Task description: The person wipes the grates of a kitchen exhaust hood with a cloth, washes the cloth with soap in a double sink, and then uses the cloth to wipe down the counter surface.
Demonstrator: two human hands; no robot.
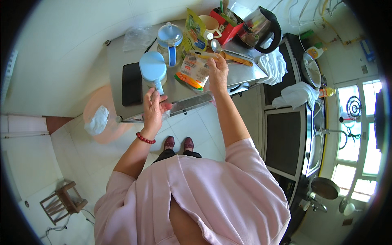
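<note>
My right hand [218, 73] grips the upper right corner of a printed plastic food packet [195, 69], which has orange and green at its bottom end. A pale strip, perhaps a sealing clip [204, 54], runs along the packet's top edge by my fingers. My left hand [154, 108], fingers spread, is at the handle of a clear jar with a light-blue lid [152, 65]; whether it touches the handle I cannot tell. Behind that jar stands a second blue-lidded jar [170, 35] with a spout and a blue handle. A black smartphone [132, 84] lies left of the jars.
On the metal table [114, 55] are a yellow-green pouch [193, 30], a cream mug [209, 23], a red box [226, 36], a metal spoon [216, 46], a wooden-handled utensil [237, 58], an electric kettle [255, 30] and a white cloth [272, 65]. An orange plastic basin [92, 98] stands left.
</note>
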